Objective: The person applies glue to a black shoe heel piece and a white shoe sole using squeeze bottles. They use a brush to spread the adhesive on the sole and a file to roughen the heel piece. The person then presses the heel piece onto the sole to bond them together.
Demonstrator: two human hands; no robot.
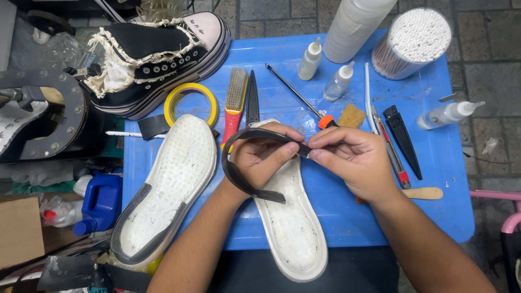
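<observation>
A: Bench, blue top, carries everything. Largest on it?

B: Black high-top shoe with frayed white edging, far left corner, lying on its side. Then two white soles: left sole with a dark rubber band round its heel end, and right sole lying under the hands.

A: Hands?

B: Left hand and right hand together over the right sole, each grip closed on a black rubber strip. Strip curves in a loop round the left hand; left thumb presses its upper run, right fingertips pinch that same end.

A: Smaller items?

B: Tub of cotton swabs at far right, yellow tape roll beside the shoe, red-handled brush, small squeeze bottles, red utility knife just right of the right hand.
</observation>
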